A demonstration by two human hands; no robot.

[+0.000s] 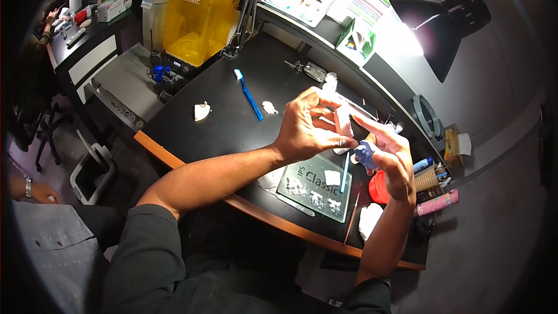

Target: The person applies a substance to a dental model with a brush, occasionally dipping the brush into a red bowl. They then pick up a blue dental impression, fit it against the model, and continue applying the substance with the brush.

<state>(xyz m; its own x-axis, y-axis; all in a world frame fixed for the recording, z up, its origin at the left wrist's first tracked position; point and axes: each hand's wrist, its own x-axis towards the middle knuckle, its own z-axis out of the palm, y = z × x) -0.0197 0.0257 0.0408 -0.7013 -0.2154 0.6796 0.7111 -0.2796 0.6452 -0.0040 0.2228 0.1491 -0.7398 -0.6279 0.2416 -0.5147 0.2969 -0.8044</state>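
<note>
My left hand (311, 122) is raised over the desk, its fingers and thumb closed round a pale, whitish-pink piece (343, 121). Close beside it on the right, my right hand (390, 154) grips a lumpy blue-violet piece (365, 154) between thumb and fingers. The two pieces are near each other; whether they touch, I cannot tell. Below the hands lies a dark green glass slab (314, 189) marked "IPS Classic", with white smears and a small white square (332, 178) on it. A thin light-blue stick (345, 173) rests across its right side.
A blue toothbrush (249, 95), a cream model piece (201, 111) and a white lump (269, 107) lie on the desk left of my hands. Right: red round container (379, 187), white tissue (370, 221), pink bottle (437, 203). A lamp (442, 29) overhangs. Another person's hand (43, 192) shows far left.
</note>
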